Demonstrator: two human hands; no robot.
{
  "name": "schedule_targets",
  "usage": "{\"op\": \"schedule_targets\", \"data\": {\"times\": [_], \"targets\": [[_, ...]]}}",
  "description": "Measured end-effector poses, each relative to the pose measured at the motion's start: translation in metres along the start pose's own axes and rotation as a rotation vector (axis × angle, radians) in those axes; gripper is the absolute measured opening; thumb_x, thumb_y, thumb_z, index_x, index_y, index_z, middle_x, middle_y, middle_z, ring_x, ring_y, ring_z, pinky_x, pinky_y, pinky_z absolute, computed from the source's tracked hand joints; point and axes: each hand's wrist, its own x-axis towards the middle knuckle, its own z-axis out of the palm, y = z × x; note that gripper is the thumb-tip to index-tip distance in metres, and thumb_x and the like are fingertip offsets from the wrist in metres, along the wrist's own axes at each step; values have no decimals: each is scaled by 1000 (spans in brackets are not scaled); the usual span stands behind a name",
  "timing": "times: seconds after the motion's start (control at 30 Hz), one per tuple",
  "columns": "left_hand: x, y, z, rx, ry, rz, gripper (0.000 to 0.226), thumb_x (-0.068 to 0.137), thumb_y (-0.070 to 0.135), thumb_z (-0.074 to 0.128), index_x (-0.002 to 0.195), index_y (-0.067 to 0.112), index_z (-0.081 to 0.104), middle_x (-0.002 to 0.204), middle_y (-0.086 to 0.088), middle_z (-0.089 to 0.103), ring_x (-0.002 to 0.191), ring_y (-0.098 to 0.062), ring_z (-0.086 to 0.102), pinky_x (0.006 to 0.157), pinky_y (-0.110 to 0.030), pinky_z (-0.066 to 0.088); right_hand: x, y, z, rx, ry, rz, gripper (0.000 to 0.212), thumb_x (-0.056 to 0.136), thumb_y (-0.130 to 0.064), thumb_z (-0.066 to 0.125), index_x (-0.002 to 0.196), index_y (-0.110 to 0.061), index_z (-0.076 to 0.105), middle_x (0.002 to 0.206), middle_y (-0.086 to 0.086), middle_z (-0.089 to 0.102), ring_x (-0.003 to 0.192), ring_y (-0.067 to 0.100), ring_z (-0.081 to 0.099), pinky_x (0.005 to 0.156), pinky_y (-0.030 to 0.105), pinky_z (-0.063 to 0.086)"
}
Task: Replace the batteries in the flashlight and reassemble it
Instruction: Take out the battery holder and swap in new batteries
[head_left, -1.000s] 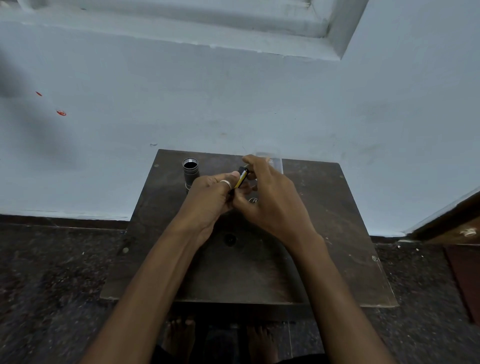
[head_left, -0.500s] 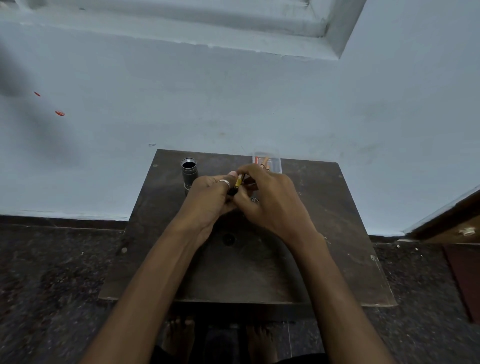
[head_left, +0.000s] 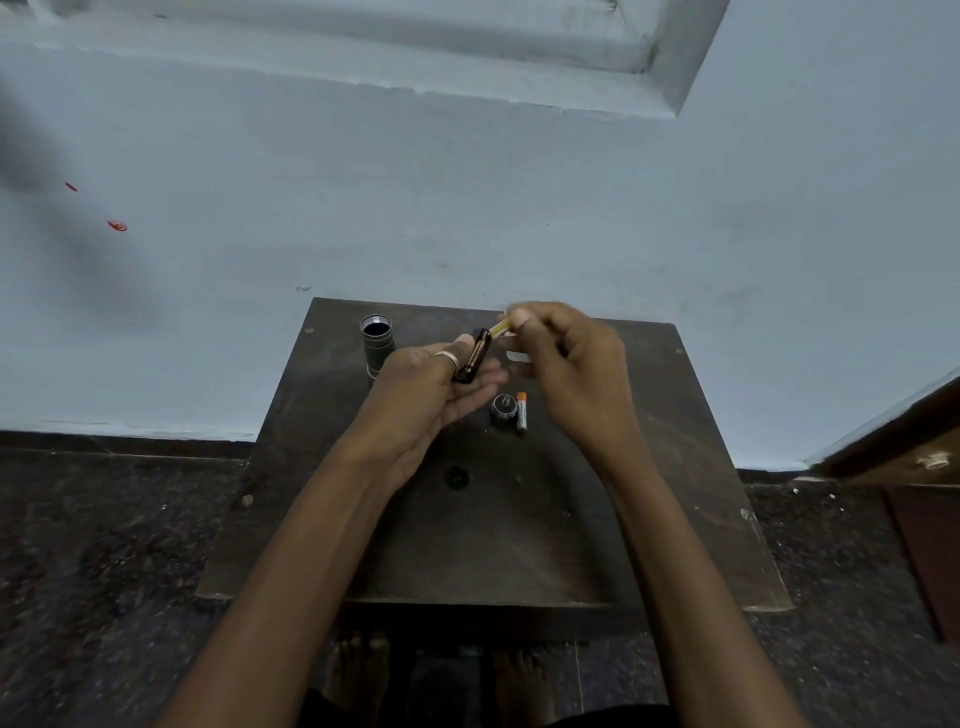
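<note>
The grey flashlight body stands upright with its open end up at the table's far left. My left hand holds a black battery holder between thumb and fingers, palm turned up. My right hand pinches a yellow battery at the holder's far end. Between my hands on the dark wooden table lie the round black end cap and an orange and silver battery. A clear packet behind my right hand is mostly hidden.
The small table stands against a pale blue wall on a dark speckled floor. A brown wooden edge shows at the right. My bare feet are under the table's near edge.
My hands have drawn apart. The right hand has lifted away with the yellow battery toward the far edge, uncovering the end cap and the orange battery on the table.
</note>
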Motion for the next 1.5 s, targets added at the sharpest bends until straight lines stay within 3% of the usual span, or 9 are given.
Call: {"op": "schedule_targets", "data": {"times": [0.2, 0.3, 0.4, 0.67, 0.9, 1.13, 1.23, 1.33, 1.5], "targets": [[1, -1, -3, 9, 22, -17, 24, 103, 21, 51, 106, 2, 66, 100, -14, 75, 90, -21, 76, 75, -30, 61, 8, 1, -19, 338, 27, 361, 19, 105, -18, 52, 102, -4, 65, 85, 8, 75, 83, 20, 76, 71, 29, 61], [1, -1, -3, 5, 21, -23, 24, 104, 21, 50, 109, 3, 65, 99, -14, 76, 91, -21, 76, 75, -30, 61, 9, 22, -26, -111, -46, 323, 24, 100, -25, 59, 85, -9, 69, 78, 6, 75, 77, 20, 74, 81, 42, 60], [0, 1, -2, 17, 19, -25, 24, 104, 21, 49, 110, 4, 64, 103, -15, 75, 92, -21, 76, 76, -30, 61, 7, 31, -27, -571, -93, 278, 19, 96, -31, 61, 88, -17, 72, 81, 0, 73, 83, 23, 71, 76, 33, 54], [-1, 2, -1, 16, 16, -28, 22, 105, 20, 47, 110, 5, 63, 101, -15, 75, 91, -20, 76, 76, -29, 62, 2, 29, -22, -876, -153, 325, 19, 88, -28, 66, 94, -11, 72, 96, 9, 73, 93, 32, 66, 70, 31, 46], [-2, 3, 0, 25, 14, -26, 21, 105, 19, 47, 107, 7, 63, 105, -16, 74, 92, -20, 76, 78, -29, 62, 4, 24, -22, -764, -239, 334, 20, 91, -30, 67, 92, -11, 74, 89, 6, 74, 92, 24, 67, 81, 35, 54], [-1, 1, 0, 9, 19, -31, 23, 106, 20, 44, 110, 4, 60, 101, -18, 74, 90, -23, 76, 74, -30, 62, 7, 24, -24, -519, -38, 194, 29, 98, -27, 58, 76, -13, 71, 71, 1, 73, 72, 19, 70, 79, 42, 58], [-1, 0, 2, 3, 11, -25, 27, 107, 21, 41, 113, 1, 59, 94, -15, 75, 85, -23, 77, 70, -30, 62, 6, 14, -20, -254, -88, 152, 17, 93, -32, 66, 94, -19, 76, 89, -3, 77, 86, 14, 73, 85, 45, 59], [-2, 1, 2, 34, -25, -10, 34, 108, 20, 37, 103, 3, 65, 83, -6, 78, 80, -17, 76, 70, -28, 61, 2, 4, -14, -49, -281, 164, 46, 82, -28, 82, 125, -20, 66, 120, -8, 71, 110, 4, 67, 97, 33, 57], [-4, 2, -1, 110, -63, -13, 39, 108, 20, 34, 107, 8, 70, 95, -11, 78, 92, -21, 75, 80, -35, 61, -4, -3, 0, -186, -277, 41, 56, 76, -21, 86, 127, -20, 63, 112, -16, 65, 112, 0, 61, 95, 25, 54]]}}
